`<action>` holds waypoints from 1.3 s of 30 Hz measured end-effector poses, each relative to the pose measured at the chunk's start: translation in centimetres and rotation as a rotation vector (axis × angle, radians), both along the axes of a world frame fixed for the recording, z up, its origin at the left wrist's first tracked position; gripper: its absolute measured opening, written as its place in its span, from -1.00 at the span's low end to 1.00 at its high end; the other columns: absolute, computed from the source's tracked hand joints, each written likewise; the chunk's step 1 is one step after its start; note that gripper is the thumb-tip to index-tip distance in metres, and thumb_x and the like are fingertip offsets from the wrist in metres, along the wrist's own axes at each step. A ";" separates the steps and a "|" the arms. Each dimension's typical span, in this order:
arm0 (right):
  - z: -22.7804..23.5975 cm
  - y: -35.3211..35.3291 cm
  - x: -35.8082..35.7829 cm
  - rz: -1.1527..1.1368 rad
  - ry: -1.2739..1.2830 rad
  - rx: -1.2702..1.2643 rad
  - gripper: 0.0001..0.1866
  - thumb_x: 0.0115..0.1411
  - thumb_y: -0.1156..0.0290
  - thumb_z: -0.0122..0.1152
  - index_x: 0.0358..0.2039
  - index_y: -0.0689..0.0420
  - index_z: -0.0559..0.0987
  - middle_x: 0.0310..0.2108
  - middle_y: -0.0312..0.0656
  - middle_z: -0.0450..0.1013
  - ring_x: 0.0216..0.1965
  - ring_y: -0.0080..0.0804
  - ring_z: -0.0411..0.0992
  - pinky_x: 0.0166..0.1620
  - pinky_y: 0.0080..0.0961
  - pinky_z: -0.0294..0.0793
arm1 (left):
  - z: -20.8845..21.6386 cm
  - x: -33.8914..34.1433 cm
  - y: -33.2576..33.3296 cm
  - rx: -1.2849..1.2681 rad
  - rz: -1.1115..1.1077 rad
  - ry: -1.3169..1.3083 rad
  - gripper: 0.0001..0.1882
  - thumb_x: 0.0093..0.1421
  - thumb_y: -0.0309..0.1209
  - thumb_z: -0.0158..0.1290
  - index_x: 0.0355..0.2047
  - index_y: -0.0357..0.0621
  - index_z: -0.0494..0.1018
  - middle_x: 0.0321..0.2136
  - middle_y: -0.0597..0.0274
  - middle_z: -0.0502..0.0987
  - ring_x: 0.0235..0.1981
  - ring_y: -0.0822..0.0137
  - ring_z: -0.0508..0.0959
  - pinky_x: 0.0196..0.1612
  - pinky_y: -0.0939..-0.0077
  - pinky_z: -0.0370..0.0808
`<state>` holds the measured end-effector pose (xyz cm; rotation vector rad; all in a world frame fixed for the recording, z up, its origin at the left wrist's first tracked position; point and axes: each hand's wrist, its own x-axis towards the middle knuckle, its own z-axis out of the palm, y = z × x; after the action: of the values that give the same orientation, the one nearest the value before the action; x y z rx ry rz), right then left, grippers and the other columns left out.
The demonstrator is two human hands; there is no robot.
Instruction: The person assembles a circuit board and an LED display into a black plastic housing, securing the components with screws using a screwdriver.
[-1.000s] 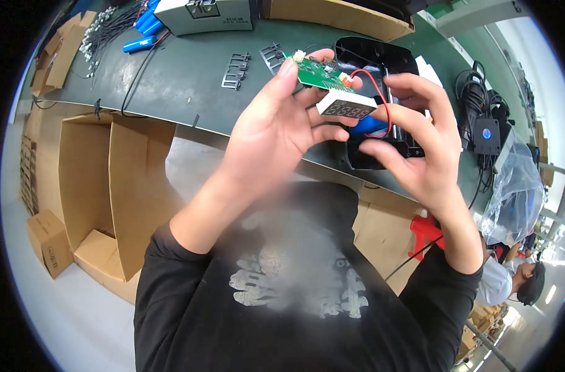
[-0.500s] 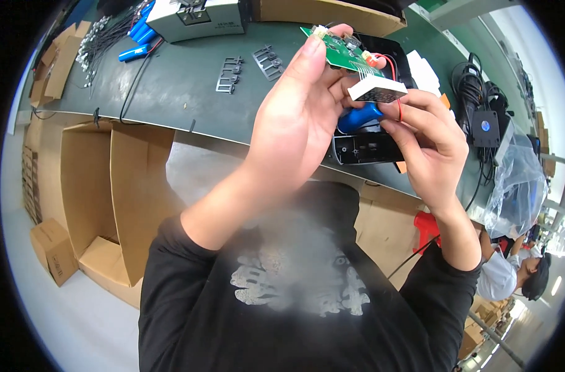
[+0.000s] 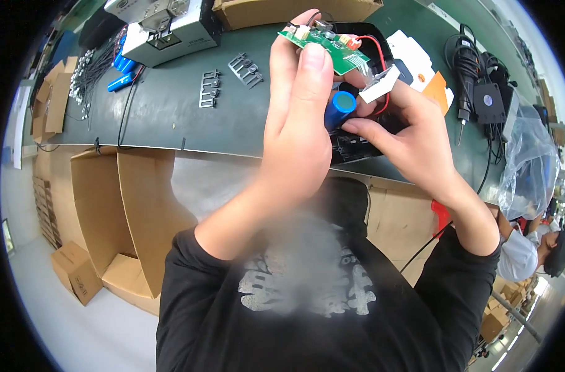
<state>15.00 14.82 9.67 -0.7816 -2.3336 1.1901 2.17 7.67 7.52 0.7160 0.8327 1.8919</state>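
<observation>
My left hand (image 3: 300, 111) grips a green circuit board (image 3: 338, 57), thumb on top and fingers underneath. Red wires (image 3: 381, 53) run from a connector on the board. A white display module (image 3: 380, 85) hangs at the board's near right corner. Below it, a blue cylindrical battery (image 3: 340, 110) points its end up toward me, between my two hands. My right hand (image 3: 419, 127) closes around the battery's right side, its thumb at the battery's lower edge; some of its fingers are hidden behind the display module. Under both hands lies an open black plastic housing (image 3: 357, 149).
Two grey plastic part frames (image 3: 210, 88) lie left of my hands. Beyond are blue batteries (image 3: 121, 81), bundled wires (image 3: 87, 84) and a grey metal machine (image 3: 171, 38). To the right sit an electric screwdriver (image 3: 464, 80), black cables and a plastic bag (image 3: 530, 164). A co-worker (image 3: 533, 248) is far right.
The display module has tipped, so its dark face no longer shows. The battery has turned its end toward me. My left thumb now lies over the board's near edge.
</observation>
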 end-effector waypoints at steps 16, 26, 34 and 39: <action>-1.8 1.0 0.3 0.044 0.111 -0.024 -0.82 0.06 0.59 0.16 -0.42 0.26 0.32 -0.54 -0.05 0.49 -0.40 -0.12 0.53 -0.45 -0.47 0.43 | 0.2 -0.2 0.8 -0.025 0.039 0.248 -0.41 0.33 0.01 -0.44 0.18 -0.15 0.06 -0.05 0.06 0.41 -0.29 0.40 0.41 -0.40 0.59 0.30; -2.6 1.0 -0.2 0.025 0.261 -0.159 -0.86 0.07 0.54 0.20 -0.35 0.27 0.45 -0.54 -0.12 0.47 -0.43 -0.40 0.53 -0.39 -0.51 0.46 | 0.0 -0.7 1.0 -0.052 0.079 0.022 -0.37 0.29 0.09 -0.39 0.17 -0.11 0.10 -0.07 0.10 0.42 -0.44 0.45 0.32 -0.51 0.62 0.25; -1.7 1.0 -0.4 0.089 0.097 -0.021 -0.80 0.00 0.44 0.30 -0.43 0.26 0.48 -0.56 -0.17 0.47 -0.54 -0.44 0.46 -0.43 -0.53 0.44 | 0.7 0.0 0.6 -0.098 0.118 0.169 -0.43 0.31 0.00 -0.38 0.16 -0.11 0.12 -0.10 0.12 0.43 -0.43 0.46 0.32 -0.50 0.62 0.27; -1.5 1.0 -0.2 0.058 0.050 0.038 -0.85 0.01 0.49 0.24 -0.47 0.27 0.45 -0.60 -0.13 0.45 -0.56 -0.43 0.46 -0.45 -0.52 0.42 | 0.6 -0.1 0.8 -0.103 0.161 0.233 -0.44 0.31 0.01 -0.39 0.15 -0.11 0.14 -0.11 0.15 0.44 -0.39 0.46 0.34 -0.45 0.62 0.27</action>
<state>14.80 15.80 8.15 -0.6680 -2.3451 1.1715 2.10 8.48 8.14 0.8367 1.1563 1.9147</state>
